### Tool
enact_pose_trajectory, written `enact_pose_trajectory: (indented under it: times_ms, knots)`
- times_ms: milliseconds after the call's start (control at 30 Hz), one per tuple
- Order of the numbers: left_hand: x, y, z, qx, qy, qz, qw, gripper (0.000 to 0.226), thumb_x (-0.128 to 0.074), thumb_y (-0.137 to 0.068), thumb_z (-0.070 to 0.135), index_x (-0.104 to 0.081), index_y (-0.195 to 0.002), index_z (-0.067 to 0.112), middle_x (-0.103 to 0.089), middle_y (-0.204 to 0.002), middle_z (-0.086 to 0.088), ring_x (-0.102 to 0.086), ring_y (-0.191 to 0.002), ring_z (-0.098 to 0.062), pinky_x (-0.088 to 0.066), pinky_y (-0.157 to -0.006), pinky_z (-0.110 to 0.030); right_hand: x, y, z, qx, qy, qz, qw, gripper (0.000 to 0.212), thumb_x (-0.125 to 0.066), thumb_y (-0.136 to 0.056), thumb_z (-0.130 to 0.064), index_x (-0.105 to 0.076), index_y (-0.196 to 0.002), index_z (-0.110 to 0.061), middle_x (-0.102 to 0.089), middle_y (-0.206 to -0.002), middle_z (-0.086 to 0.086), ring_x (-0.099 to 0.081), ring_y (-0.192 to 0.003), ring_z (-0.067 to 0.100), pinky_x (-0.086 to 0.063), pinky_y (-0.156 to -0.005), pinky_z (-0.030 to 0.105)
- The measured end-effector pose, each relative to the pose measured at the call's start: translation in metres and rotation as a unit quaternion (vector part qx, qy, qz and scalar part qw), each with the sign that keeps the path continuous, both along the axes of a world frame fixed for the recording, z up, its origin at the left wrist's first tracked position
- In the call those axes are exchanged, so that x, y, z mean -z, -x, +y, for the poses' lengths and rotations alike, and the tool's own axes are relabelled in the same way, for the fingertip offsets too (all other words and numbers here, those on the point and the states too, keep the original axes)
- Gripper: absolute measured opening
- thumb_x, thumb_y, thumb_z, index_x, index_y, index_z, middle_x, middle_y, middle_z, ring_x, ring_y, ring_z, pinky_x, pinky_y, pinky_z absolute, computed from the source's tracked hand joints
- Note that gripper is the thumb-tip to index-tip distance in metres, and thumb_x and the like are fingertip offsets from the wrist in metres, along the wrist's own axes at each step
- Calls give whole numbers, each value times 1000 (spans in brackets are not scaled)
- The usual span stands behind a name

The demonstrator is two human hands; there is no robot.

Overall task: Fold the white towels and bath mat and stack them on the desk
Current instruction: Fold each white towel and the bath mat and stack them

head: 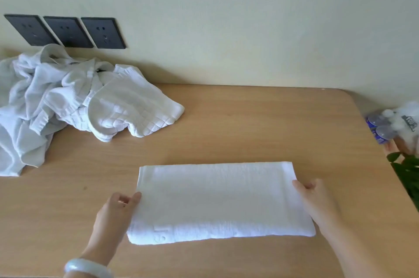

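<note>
A white towel (218, 200) lies folded into a flat rectangle on the wooden desk (249, 123), near its front edge. My left hand (115, 214) touches the towel's left edge, fingers loosely bent against the cloth. My right hand (317, 200) rests along the towel's right edge with fingers fairly straight. A crumpled heap of white towels and a ribbed bath mat (68, 101) sits at the back left of the desk, apart from both hands.
Three dark wall sockets (65, 32) sit above the heap. Beyond the desk's right edge are a plastic bag with bottles (392, 126) and green plant leaves (405, 171). A pale bangle (88, 267) is on my left wrist.
</note>
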State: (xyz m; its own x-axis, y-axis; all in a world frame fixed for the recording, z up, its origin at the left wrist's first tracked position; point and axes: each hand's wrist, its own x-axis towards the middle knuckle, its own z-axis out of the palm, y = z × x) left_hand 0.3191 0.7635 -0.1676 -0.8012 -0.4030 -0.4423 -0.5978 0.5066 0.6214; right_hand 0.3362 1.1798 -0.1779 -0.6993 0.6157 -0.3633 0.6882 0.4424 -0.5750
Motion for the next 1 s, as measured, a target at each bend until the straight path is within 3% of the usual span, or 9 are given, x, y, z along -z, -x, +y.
enact_pose_trajectory:
  times_ms: [67, 233, 300, 433, 500, 667, 800, 933, 1000]
  knots:
    - [0, -16, 0, -1, -28, -26, 999, 25, -59, -93, 37, -60, -87, 13, -67, -88, -10, -60, -81, -30, -42, -66, -36, -2, -20, 1, 5, 30, -11, 999, 33, -62, -89, -34, -41, -67, -20, -46, -65, -2, -46, -59, 19, -28, -51, 31]
    - [1, -37, 16, -27, -70, 5, 997, 21, -52, -98, 29, -57, -101, 9, -64, -90, -5, -58, -80, -24, -40, -62, -34, -1, -47, -15, 16, 52, 5, 999, 24, -56, -92, -34, -57, -89, -10, -61, -85, 5, -57, -77, 22, -39, -59, 33]
    - [3, -42, 23, -49, -36, 42, 997, 17, -48, -99, 25, -54, -101, 9, -61, -85, -5, -55, -76, -24, -41, -61, -34, 0, -51, -24, 11, 21, 40, 999, 19, -53, -95, -30, -54, -95, -11, -59, -87, 2, -55, -77, 21, -38, -60, 34]
    - [21, -57, 29, 33, 93, 108, 989, 14, -25, -101, 14, -40, -101, 15, -57, -74, -4, -52, -76, -30, -35, -88, -46, 16, -70, -37, -60, -94, 94, 989, 17, -42, -100, -29, -47, -99, -13, -56, -74, 4, -51, -62, 24, -37, -50, 34]
    - [35, -62, 24, 93, 150, 125, 976, 18, -26, -95, 3, -38, -103, 15, -58, -75, -4, -56, -77, -30, -28, -80, -41, 22, -76, -40, -72, -140, 95, 983, 20, -40, -100, -30, -50, -102, -13, -55, -74, 5, -51, -62, 26, -41, -51, 38]
    - [27, -61, 33, 91, 240, 142, 956, 43, -47, -96, 13, -38, -137, 1, -52, -119, -19, -50, -109, -36, -36, -92, -47, 10, -73, -57, -91, -330, 69, 937, 43, -63, -88, -17, -50, -124, 3, -55, -119, 25, -53, -102, 43, -43, -82, 51]
    - [15, -55, 90, 267, 281, 245, 889, 56, -39, -99, 27, -29, -150, 6, -29, -156, -13, -27, -144, -32, -18, -116, -44, 1, -58, -140, -316, -310, 187, 877, 50, -48, -96, -15, -38, -144, -6, -35, -152, 11, -31, -141, 29, -23, -114, 44]
    - [38, -42, 118, 355, 288, 156, 876, 66, -9, -92, 36, -15, -155, 17, -1, -163, -5, 7, -150, -23, 4, -116, -47, 23, -34, -196, -391, -247, 121, 878, 53, -35, -91, -25, -44, -141, -10, -40, -150, 8, -36, -140, 24, -17, -111, 43]
    - [51, -46, 104, 348, 294, 147, 878, 64, -11, -95, 43, -12, -156, 22, -3, -163, 0, 6, -150, -21, 2, -116, -49, 39, -39, -191, -397, -265, 92, 874, 55, -33, -95, -31, -38, -146, -10, -29, -156, 7, -26, -145, 23, -15, -113, 45]
